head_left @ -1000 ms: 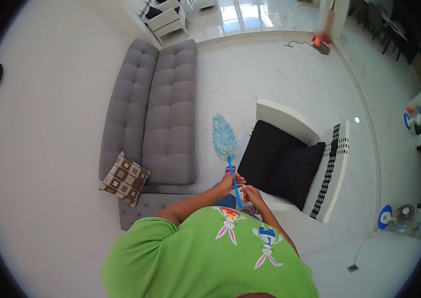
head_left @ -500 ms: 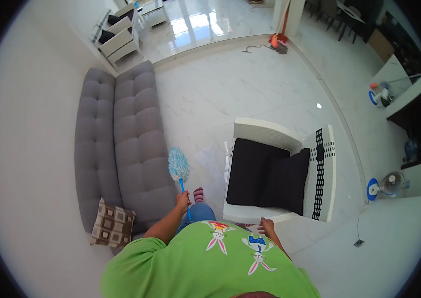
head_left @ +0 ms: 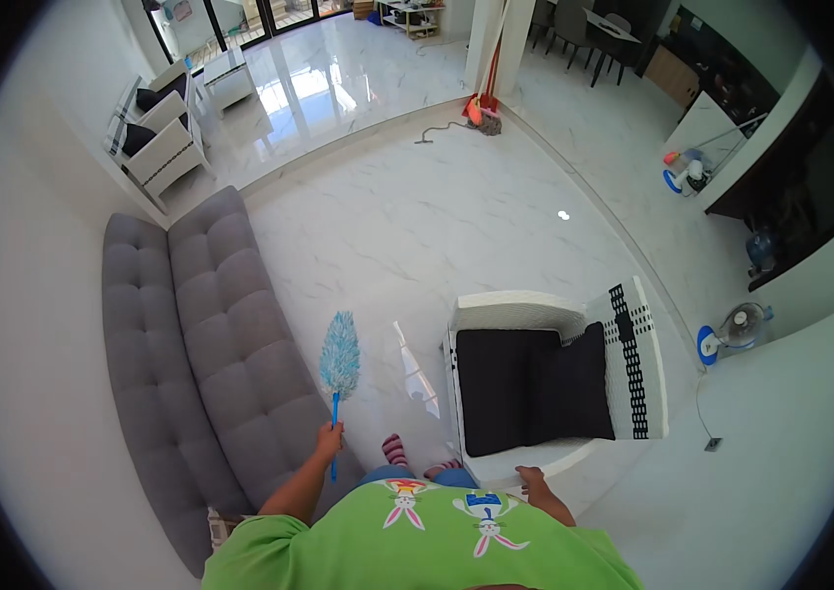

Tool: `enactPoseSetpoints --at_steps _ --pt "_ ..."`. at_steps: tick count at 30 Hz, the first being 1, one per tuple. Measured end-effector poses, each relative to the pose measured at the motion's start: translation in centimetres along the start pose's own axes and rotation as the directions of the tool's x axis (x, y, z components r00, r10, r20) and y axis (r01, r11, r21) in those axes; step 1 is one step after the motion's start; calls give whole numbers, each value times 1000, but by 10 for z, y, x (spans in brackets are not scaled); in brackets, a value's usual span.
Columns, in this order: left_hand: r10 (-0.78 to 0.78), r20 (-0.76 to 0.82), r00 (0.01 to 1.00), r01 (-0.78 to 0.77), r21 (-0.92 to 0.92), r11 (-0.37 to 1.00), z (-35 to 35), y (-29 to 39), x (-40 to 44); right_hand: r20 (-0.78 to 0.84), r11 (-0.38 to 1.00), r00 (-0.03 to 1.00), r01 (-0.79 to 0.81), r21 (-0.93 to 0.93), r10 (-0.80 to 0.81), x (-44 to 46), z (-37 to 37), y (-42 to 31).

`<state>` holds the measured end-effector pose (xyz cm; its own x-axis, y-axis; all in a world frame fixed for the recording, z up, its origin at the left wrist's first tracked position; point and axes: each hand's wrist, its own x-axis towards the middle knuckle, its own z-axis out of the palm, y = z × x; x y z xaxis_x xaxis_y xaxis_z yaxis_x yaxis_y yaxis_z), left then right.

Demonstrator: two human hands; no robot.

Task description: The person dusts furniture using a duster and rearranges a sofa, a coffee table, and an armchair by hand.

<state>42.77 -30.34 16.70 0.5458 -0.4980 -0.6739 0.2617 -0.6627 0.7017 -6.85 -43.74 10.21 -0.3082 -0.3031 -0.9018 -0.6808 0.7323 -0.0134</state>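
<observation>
My left hand (head_left: 329, 441) is wrapped round the blue handle of a fluffy blue-and-white duster (head_left: 340, 356). The duster head points up and forward, over the floor beside the grey tufted sofa (head_left: 215, 285). My right hand (head_left: 534, 481) holds nothing, its fingers loosely apart near the close arm of a white woven armchair (head_left: 515, 307). On that chair lie a black seat cushion (head_left: 496, 388) and a black back pillow (head_left: 576, 388). A checked pillow (head_left: 223, 528) is partly hidden behind my left sleeve.
A pale strip (head_left: 417, 372), hard to make out, shows on the floor before the armchair. Red-handled cleaning tools (head_left: 483, 110) lean by a pillar. A fan (head_left: 740, 326) stands at the right, its cord running to a wall socket. A low step crosses the floor ahead.
The view has tilted up and shifted, showing more of the far room. My left hand has moved the duster forward, away from my body. The right hand stays near the armchair.
</observation>
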Motion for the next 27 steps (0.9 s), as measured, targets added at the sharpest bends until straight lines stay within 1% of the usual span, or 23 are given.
enactPoseSetpoints --at_steps 1,2,3,4,5,6,7,9,11,13,15,16,17,18,20,21,23,24,25,26,27 --pt "-46 10 999 45 35 998 -2 9 0 -16 998 1000 26 -58 -27 -3 2 1" --pt "-40 19 999 39 39 998 1 14 5 -60 995 998 -20 -101 14 -20 3 -3" --pt "-17 44 999 15 49 999 7 18 8 -64 996 998 -22 -90 16 -7 4 7" --pt "6 55 998 -10 67 998 4 25 10 -42 893 985 136 -429 -170 16 20 25" --pt "13 49 999 -17 79 997 6 35 12 39 657 941 265 -706 -337 32 31 32" --pt "13 60 998 -19 99 995 15 47 14 -71 735 939 215 -643 -336 12 34 34" --pt "12 72 997 -21 120 993 27 60 16 -63 740 938 225 -634 -340 14 33 26" --pt "131 111 985 -145 133 980 61 113 26 -149 923 975 101 -372 -166 26 23 10" --pt "218 212 953 -256 172 951 92 144 57 -140 916 971 125 -380 -191 29 21 7" --pt "287 302 909 -358 216 908 136 169 89 -250 947 944 138 -290 -214 14 27 20" --pt "423 413 807 -567 341 750 196 200 121 -282 983 952 76 -168 -121 -6 26 19" --pt "502 435 748 -663 449 598 223 220 132 -303 996 953 -28 -88 0 -23 22 3" --pt "563 472 678 -727 542 421 252 240 142 -315 991 941 -132 -8 123 -38 17 -16" --pt "571 498 652 -748 543 381 278 257 145 -292 992 949 -126 -15 116 -47 16 -28" --pt "590 547 594 -788 543 290 325 283 165 -331 944 884 -316 97 330 -51 13 -50" --pt "599 570 561 -806 541 240 346 289 177 -310 946 894 -313 86 324 -39 14 -52" --pt "471 575 669 -737 592 325 380 283 182 -465 960 854 -279 -33 232 -16 23 -27" --pt "457 579 676 -732 601 322 402 278 190 -541 956 819 -280 -86 191 -8 30 -3" --pt "414 630 657 -754 562 340 420 271 200 -611 949 779 -283 -139 143 -3 36 17" --pt "371 679 633 -772 523 361 429 267 208 -673 938 734 -290 -192 89 -9 35 22" --pt "355 682 640 -767 532 359 428 263 215 -662 935 743 -295 -195 97 -15 36 22"
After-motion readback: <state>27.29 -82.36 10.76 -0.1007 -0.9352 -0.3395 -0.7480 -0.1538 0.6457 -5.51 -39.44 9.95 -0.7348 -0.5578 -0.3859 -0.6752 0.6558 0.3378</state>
